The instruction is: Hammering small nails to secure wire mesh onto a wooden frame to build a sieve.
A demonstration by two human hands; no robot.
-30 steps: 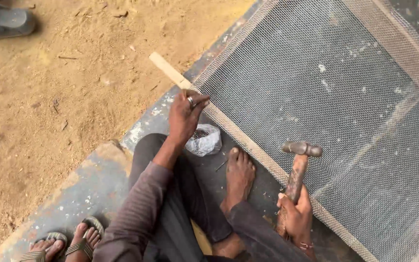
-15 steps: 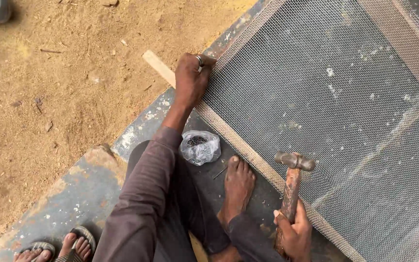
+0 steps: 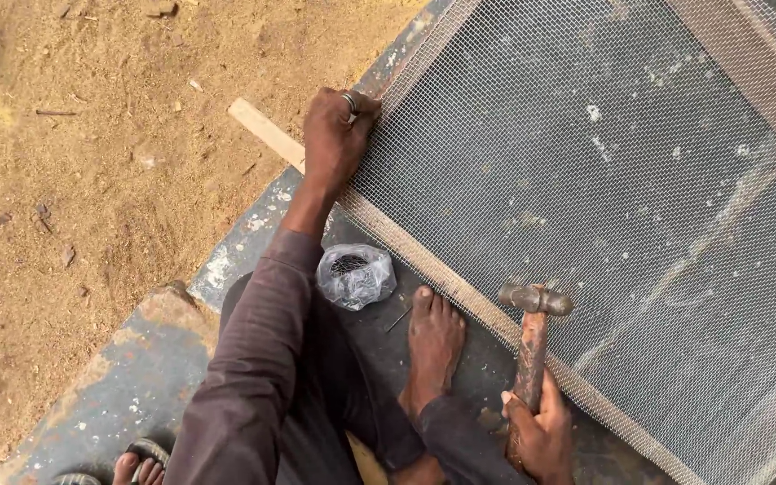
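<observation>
A worker held wire mesh (image 3: 604, 207) against a wooden frame strip (image 3: 267, 135) on the floor.

The left hand (image 3: 334, 139) pinched the mesh's corner shut; the right hand (image 3: 541, 436) gripped a hammer (image 3: 532, 346), a bare foot (image 3: 433, 346) beside a plastic bag of nails (image 3: 355, 274).

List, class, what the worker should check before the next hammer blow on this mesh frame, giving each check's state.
1. Left hand pins the grey wire mesh at the corner of the pale wooden strip: ok.
2. Right hand grips the rusty hammer: ok.
3. Nail set under the left hand's fingers: cannot tell.
4. Bare foot clear of the hammer head: not ok, close.
5. Clear plastic bag of nails near the knee: ok.
</observation>
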